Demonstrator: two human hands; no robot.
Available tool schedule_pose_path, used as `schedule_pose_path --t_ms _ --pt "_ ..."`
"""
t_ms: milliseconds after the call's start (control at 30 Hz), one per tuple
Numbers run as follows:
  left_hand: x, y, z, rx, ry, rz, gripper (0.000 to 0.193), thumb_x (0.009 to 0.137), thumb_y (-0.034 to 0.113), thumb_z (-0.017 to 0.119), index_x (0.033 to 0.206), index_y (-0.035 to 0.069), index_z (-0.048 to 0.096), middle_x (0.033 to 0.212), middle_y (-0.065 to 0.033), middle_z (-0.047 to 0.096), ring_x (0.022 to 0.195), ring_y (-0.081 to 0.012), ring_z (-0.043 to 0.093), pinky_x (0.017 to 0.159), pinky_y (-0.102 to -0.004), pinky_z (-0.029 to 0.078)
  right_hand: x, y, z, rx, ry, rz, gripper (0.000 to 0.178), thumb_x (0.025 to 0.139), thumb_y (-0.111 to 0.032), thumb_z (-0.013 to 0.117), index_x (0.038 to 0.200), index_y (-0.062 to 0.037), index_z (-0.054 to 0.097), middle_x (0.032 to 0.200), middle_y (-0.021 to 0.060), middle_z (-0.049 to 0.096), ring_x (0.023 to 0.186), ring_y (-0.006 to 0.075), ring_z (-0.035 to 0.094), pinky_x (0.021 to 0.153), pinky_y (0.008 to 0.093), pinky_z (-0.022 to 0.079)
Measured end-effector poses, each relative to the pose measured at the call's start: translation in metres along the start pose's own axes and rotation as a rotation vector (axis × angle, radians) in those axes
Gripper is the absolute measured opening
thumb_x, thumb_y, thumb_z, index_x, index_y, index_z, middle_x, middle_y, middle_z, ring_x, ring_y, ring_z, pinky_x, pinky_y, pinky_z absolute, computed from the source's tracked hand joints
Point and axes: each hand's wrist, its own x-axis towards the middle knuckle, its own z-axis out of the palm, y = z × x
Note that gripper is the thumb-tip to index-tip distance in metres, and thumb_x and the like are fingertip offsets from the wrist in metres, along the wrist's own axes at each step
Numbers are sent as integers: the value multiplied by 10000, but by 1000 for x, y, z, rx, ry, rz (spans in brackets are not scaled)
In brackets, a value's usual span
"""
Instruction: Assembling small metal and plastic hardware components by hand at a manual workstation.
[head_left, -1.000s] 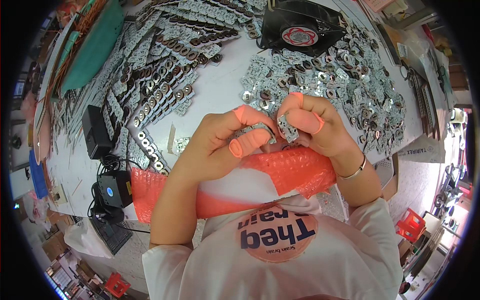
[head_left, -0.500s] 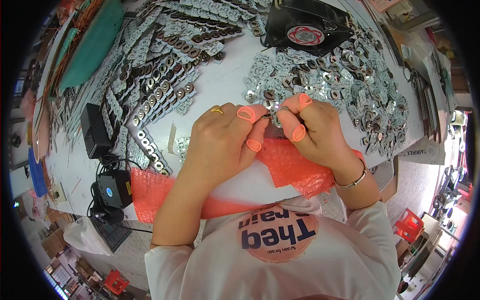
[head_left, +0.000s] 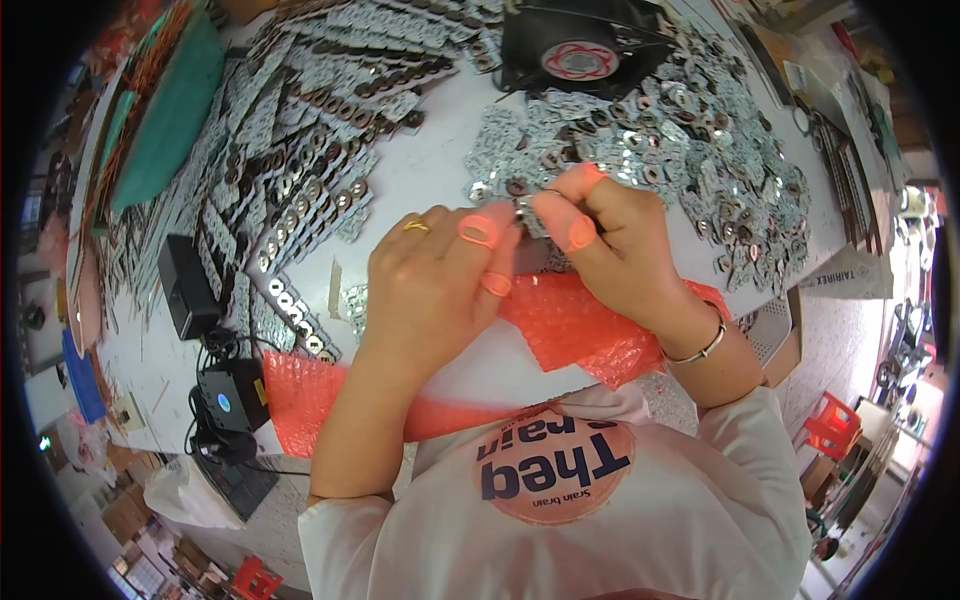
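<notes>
Both hands meet over the white table, with orange finger cots on thumbs and forefingers. My right hand (head_left: 632, 245) is closed in a pinch on a small silvery metal piece (head_left: 522, 206), partly hidden by the fingertips. Just left of it, my left hand (head_left: 422, 280), wearing a gold ring, has thumb and forefinger pressed together. Its fingertips are a little blurred, and whatever lies between them is hidden. Beyond the hands spreads a heap of small metal plates with round dark centres (head_left: 640, 130). Under the wrists lies red bubble wrap (head_left: 575, 335).
Joined strips of similar metal parts (head_left: 320, 170) cover the left back. A black fan (head_left: 582, 55) stands at the back. Black power adapters with cables (head_left: 230, 390) sit at the left front, near a green oval basin (head_left: 175, 115). A red stool (head_left: 833, 425) is on the floor at right.
Both hands have shifted slightly left in the picture, along with the whole scene. The left fingertips have drawn down and slightly away from the metal piece, which stays in the right fingers.
</notes>
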Motion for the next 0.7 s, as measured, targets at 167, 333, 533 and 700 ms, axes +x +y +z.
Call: schedule_pose_path --t_ms 167,333,533,700 --pt "-2 10 -2 -304 71 -352 231 778 102 698 976 17 614 813 -96 642 629 -194 588 581 -283 476 6 8 -13 -86 -93 15 206 830 -176 664 730 -5 608 549 39 514 483 86 438 463 234 369" --pt "0 17 0 -409 -19 -453 358 743 159 755 1038 14 611 936 -85 661 713 -171 617 606 -256 487 0 1 -28 -123 -75 26 219 825 -160 666 700 5 593 548 57 510 462 110 415 450 246 359" --pt "-2 27 6 -333 -252 16 448 639 230 806 1031 95 634 896 -44 654 679 -208 592 594 -321 477 -5 17 -40 -312 36 40 308 851 -164 648 668 36 502 543 68 422 475 133 317 436 283 316" --pt "-6 27 1 -480 -524 149 256 593 113 746 837 116 668 821 -5 629 711 -212 597 644 -332 471 -5 22 -51 -429 240 51 303 872 -176 620 678 24 501 555 57 438 483 124 340 448 275 322"
